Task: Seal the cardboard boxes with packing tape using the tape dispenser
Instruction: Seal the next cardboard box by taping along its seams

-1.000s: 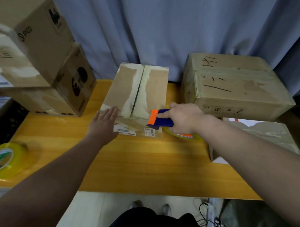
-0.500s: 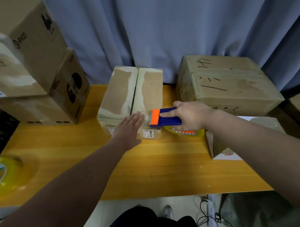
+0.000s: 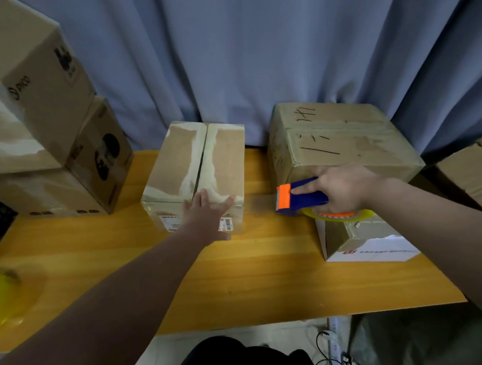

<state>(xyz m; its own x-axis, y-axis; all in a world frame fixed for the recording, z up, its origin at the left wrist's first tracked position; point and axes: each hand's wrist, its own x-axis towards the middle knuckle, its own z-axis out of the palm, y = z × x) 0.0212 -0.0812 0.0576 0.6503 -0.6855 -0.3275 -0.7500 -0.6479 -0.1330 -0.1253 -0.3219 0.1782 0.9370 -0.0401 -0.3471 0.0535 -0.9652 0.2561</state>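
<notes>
One: Several cartons ring you, set before a blue curtain [image 3: 230, 59] that fills the far side. Your wooden table [image 3: 265, 277] carries most of them.

Two: Biggest is the stack of cartons [image 3: 40, 88] at your far left, one on top of another. Next comes the large carton [image 3: 342, 148] at far right, with black pen marks on its top.

One: Between them stands the middle box [image 3: 179, 162]. Its two top flaps are closed, and pale torn patches run beside the seam.

Two: At near right, a small box [image 3: 367, 243] with a white side sits just in front of the large carton.

One: A yellowish tape roll [image 3: 3, 297] lies at the near left edge, blurred.

Two: Your tape dispenser [image 3: 297, 198], blue with an orange front, is to the right of the middle box, above the small box's far corner.

One: Your right hand [image 3: 341, 189] grips it, forefinger laid along the top. Your left hand [image 3: 205, 213] lies flat, fingers spread, on the middle box's near top edge over the seam.

Two: A faint clear strip [image 3: 259, 203] seems to stretch from that box to the dispenser, but it is too blurred to be certain.
</notes>
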